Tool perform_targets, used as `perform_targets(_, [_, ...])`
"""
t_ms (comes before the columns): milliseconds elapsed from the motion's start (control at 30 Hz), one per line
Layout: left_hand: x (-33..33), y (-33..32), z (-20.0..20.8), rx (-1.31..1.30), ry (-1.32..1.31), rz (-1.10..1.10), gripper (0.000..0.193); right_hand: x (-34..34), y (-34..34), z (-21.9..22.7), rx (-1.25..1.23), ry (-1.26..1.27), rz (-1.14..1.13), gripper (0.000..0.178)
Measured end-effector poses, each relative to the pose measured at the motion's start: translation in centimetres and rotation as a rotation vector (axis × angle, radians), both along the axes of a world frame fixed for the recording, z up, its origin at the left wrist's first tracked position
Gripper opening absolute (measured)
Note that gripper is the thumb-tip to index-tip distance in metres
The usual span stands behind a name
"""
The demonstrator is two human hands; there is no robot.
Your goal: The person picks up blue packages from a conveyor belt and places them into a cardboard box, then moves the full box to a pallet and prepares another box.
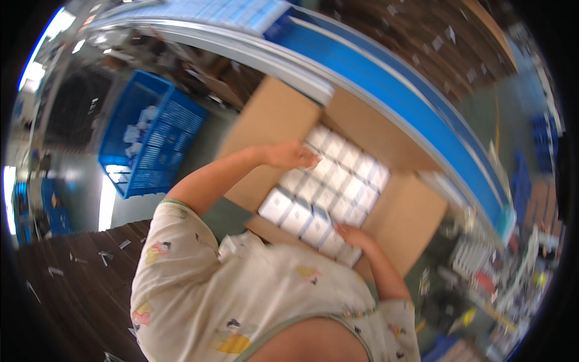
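Observation:
An open cardboard carton [353, 123] stands in front of me, filled with rows of small white boxes [329, 172]. The near row of white boxes [289, 211] looks higher than the others. My left hand [294, 155] is over the far left part of the rows, its fingers curled in; blur hides whether anything is between them. At the near right, my right hand [357, 236] has its fingers pressed together against a white box of the near row. Part of that hand's grip is hidden.
Beyond the carton runs a blue conveyor belt [362, 63] with a metal edge, and white boxes [241, 15] lie at its upper left. A blue plastic crate [175, 123] holding white items is at left. The carton's flaps [271, 117] are spread outward.

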State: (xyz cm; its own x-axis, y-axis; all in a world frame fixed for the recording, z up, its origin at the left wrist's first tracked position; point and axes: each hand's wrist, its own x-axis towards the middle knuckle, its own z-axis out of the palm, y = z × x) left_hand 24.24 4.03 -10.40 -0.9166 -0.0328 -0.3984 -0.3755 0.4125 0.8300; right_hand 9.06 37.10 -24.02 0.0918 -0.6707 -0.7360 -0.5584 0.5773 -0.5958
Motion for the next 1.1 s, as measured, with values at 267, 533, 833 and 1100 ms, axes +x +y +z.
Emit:
perform_targets(267, [4.3,-29.6,6.6,-1.2,0.382,0.877,0.039,-0.6,-8.2,11.4,-0.151,0.188,-0.297,0.04])
perform_targets(533, [2.2,-38.4,7.7,-1.273,-0.158,1.031,0.047,0.1,-8.3,16.4,-0.118,0.089,-0.556,0.031])
perform_targets(833, [-3.8,-34.4,8.2,-0.499,-0.083,0.759,0.082,-9.9,-24.9,22.7,-0.865,0.244,-0.798,0.027])
perform_targets(1100, [-11.1,-22.7,6.5,-0.204,0.264,0.618,0.099,-14.0,-28.6,20.0,-0.717,0.0,-1.162,0.062])
